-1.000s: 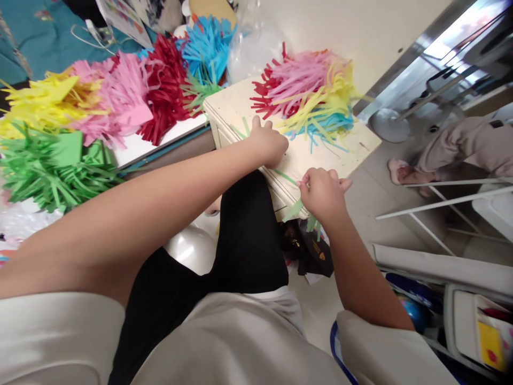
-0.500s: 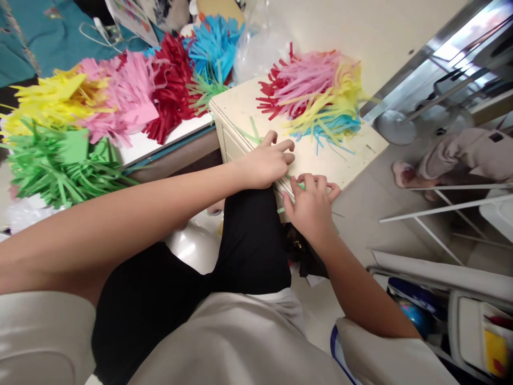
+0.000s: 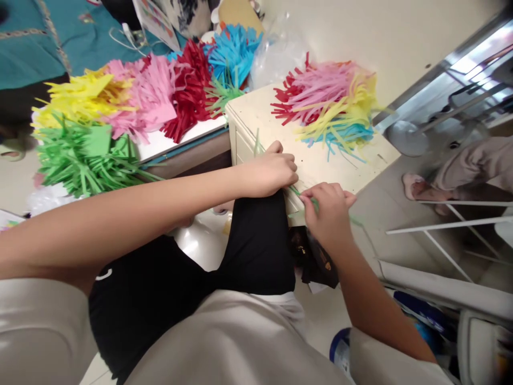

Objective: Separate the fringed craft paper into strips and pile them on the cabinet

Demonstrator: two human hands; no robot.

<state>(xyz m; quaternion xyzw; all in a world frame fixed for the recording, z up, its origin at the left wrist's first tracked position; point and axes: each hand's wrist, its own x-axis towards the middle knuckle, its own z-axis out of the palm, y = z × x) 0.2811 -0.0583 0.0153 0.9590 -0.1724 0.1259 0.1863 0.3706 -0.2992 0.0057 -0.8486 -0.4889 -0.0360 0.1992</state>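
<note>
Both my hands are at the near edge of a cream cabinet top (image 3: 260, 109). My left hand (image 3: 276, 170) is closed, with light green strip ends poking out beyond it at the upper left. Between the hands runs a narrow green paper strip (image 3: 294, 190). The thumb and fingers of my right hand (image 3: 326, 206) pinch that strip, and a pale green end trails off to its right. Farther back on the cabinet top lies a bundle of fringed paper strips (image 3: 324, 93) in red, pink, yellow and blue.
On a white surface at the left are heaps of fringed paper: green (image 3: 80, 160), yellow (image 3: 86, 99), pink (image 3: 140, 93), red (image 3: 192, 80) and blue (image 3: 232, 53). A clear plastic bag (image 3: 276, 53) sits behind the cabinet. At the right, another person's leg (image 3: 460, 166) shows near white metal bars (image 3: 433, 240).
Both hands' fingers have closed from a looser, spread pose, and the right hand has moved slightly right and down. The whole view has shifted a little, so the heaps appear farther right.
</note>
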